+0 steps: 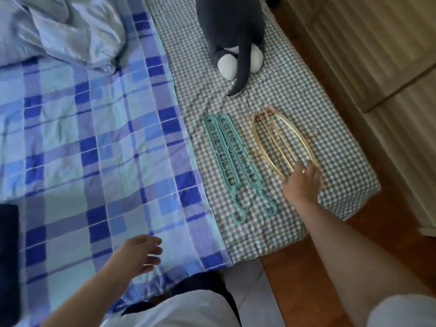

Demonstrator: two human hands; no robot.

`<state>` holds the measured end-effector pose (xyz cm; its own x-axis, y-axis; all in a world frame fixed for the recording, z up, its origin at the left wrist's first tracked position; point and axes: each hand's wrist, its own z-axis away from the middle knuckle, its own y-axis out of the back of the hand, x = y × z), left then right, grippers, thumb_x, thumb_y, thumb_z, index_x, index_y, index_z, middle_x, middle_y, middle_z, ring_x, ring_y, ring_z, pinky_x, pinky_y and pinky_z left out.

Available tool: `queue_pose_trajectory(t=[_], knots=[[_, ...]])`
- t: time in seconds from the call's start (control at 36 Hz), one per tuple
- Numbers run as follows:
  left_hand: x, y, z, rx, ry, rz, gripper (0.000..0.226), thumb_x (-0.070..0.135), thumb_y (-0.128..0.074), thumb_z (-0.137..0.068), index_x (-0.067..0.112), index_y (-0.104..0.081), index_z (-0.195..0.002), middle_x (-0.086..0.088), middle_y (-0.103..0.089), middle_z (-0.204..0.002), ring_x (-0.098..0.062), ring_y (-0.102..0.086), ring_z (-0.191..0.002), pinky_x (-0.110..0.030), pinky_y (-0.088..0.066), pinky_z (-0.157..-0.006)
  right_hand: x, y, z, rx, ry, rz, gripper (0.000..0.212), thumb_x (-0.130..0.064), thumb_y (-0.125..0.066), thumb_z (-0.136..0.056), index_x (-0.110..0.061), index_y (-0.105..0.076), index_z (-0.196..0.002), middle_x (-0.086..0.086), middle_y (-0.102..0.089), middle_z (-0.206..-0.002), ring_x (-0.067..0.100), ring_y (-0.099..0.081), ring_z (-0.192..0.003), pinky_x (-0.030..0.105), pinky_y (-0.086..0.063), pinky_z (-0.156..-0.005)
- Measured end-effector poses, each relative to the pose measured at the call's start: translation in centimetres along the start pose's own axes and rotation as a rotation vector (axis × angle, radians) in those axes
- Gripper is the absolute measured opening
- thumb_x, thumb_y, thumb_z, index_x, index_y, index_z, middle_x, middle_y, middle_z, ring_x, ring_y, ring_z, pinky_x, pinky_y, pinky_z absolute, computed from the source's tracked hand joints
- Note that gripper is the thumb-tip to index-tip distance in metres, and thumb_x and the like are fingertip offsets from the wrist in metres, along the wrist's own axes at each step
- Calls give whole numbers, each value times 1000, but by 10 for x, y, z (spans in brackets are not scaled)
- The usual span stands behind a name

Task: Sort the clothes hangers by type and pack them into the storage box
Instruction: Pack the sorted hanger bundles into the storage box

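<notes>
I am at a bed with a blue plaid sheet (pixel 94 142) and a small-check sheet (pixel 306 95). My right hand (pixel 303 181) rests on the near end of the gold wire hangers (pixel 280 142), fingers spread, not closed yet. They run up and left. Two teal strip hangers (pixel 233 156) lie just left. My left hand (pixel 144 253) hangs open, empty, farther off. A stuffed toy (pixel 233 31) sits well above. I see no box.
</notes>
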<state>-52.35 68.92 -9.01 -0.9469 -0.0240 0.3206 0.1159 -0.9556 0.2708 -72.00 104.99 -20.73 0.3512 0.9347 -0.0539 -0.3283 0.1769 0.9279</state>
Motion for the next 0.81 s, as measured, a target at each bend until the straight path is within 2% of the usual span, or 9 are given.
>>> queue_pose_trajectory(t=[0.11,0.17,0.19,0.25,0.36,0.42,0.61,0.72,0.81], knots=[[4,-8,-7,13,24,8,17,9,-53,-102,-1,-68,-105,-15,-68,-87,-28,-62,-68,-30,-43,-67,12,-2,-50,-38,-361,-249,77,-29,-54,-95,-20,-9,-158,16,-14,-163,42,-24,-144,56,-40,-110],[7,-11,-15,9,49,14,16,6,-53,-102,-1,-66,-104,-15,-67,-84,-25,-61,-62,-28,-40,-64,17,-2,-66,-132,-524,-481,80,-14,-55,-95,-22,-6,-158,19,-35,-153,41,-55,-115,42,-62,-60],[8,-12,-16,8,56,12,15,5,-52,-102,-1,-66,-103,-14,-66,-82,-24,-61,-59,-27,-40,-63,20,0,-67,-196,-538,-476,77,-8,-54,-97,-16,-9,-158,23,-48,-139,36,-62,-92,27,-51,-36],[12,-16,-21,5,70,-10,14,4,-53,-102,0,-66,-101,-13,-66,-80,-22,-60,-54,-26,-40,-61,18,12,-64,-267,-512,-394,58,-3,-51,-100,0,-26,-152,25,-59,-115,31,-56,-67,19,-27,-21],[28,-29,-24,-30,49,-44,15,4,-53,-101,-1,-67,-103,-12,-68,-79,-25,-61,-61,-27,-42,-61,29,1,-73,-105,-384,-229,39,-12,-51,-101,10,-50,-132,29,-50,-135,43,-56,-117,43,-54,-71],[39,-38,-21,-51,10,-56,14,5,-54,-101,1,-68,-102,-11,-68,-80,-23,-61,-61,-28,-43,-61,27,-1,-64,28,-364,-271,36,-11,-52,-98,9,-50,-129,27,-42,-140,44,-54,-117,49,-51,-92],[90,-83,0,-146,-327,17,20,4,-53,-102,8,-73,-102,-9,-75,-91,-22,-72,-81,-33,-55,-78,-36,13,51,307,66,-614,20,1,-47,-99,0,-52,-118,17,-44,-123,19,-54,-77,25,-48,-61],[113,-103,9,-188,-481,125,21,20,-61,-100,14,-66,-120,-3,-73,-112,-19,-72,-101,-37,-57,-92,-98,15,144,32,232,-818,24,-17,-45,-100,-25,-54,-122,-17,-47,-116,3,-55,-87,24,-50,-74],[119,-106,-1,-93,-442,303,13,16,-62,-99,11,-56,-109,-17,-69,-105,-26,-69,-95,-43,-56,-85,-132,8,194,-93,404,-904,17,-26,-41,-99,-31,-55,-106,-20,-49,-103,2,-56,-89,29,-45,-76]])
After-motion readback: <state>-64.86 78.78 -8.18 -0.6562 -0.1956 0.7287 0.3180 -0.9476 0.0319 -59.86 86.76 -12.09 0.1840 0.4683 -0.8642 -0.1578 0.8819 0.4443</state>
